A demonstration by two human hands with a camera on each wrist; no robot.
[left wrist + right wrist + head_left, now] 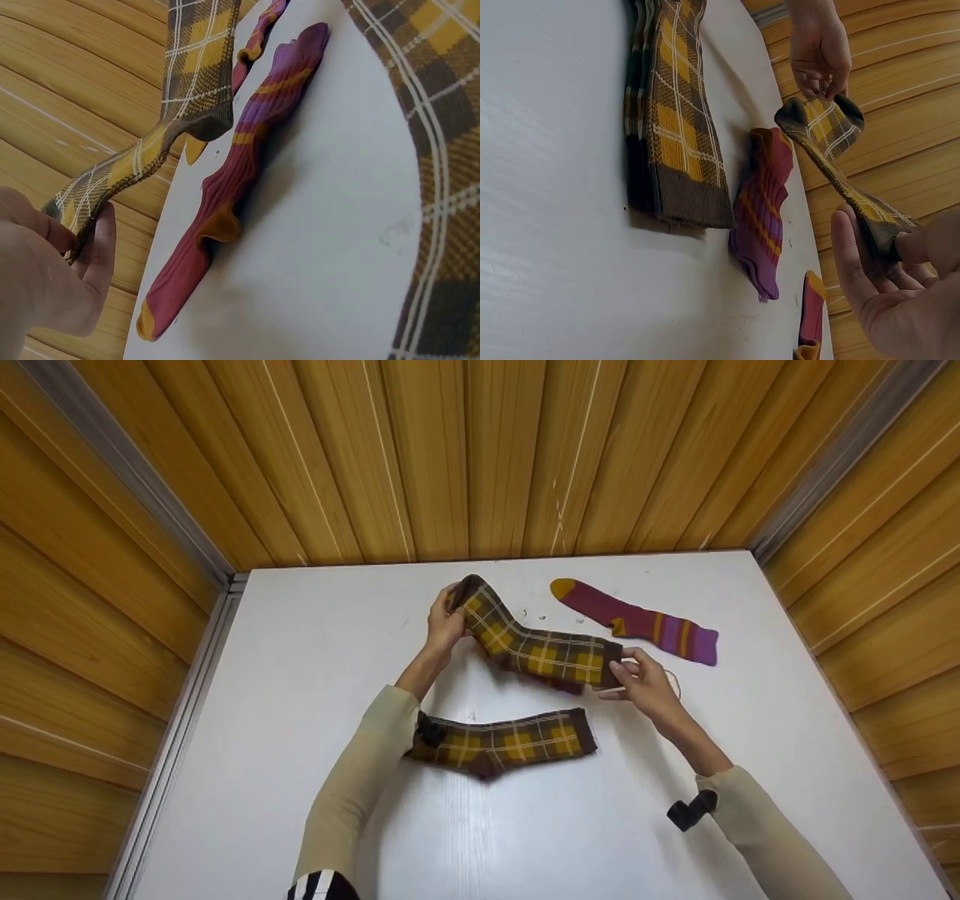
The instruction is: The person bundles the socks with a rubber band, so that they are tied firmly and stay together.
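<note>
A brown and yellow plaid sock [544, 652] is stretched between both hands above the table. My left hand [445, 622] pinches its toe end, while my right hand [649, 688] pinches the dark brown cuff between thumb and fingers. In the left wrist view the sock sags between the hands. Another plaid sock [510, 740] lies on the table nearer to me, its cuff pointing right; in the right wrist view darker layers show along its side. Beneath the held sock lies a maroon and purple striped sock [236, 169], mostly hidden in the head view.
A second maroon and purple sock [637, 619] with a mustard toe lies at the back right of the white table [300, 675]. Wood-look panels [465, 457] wall in the back and both sides. Each sleeve carries a black wrist device [691, 810].
</note>
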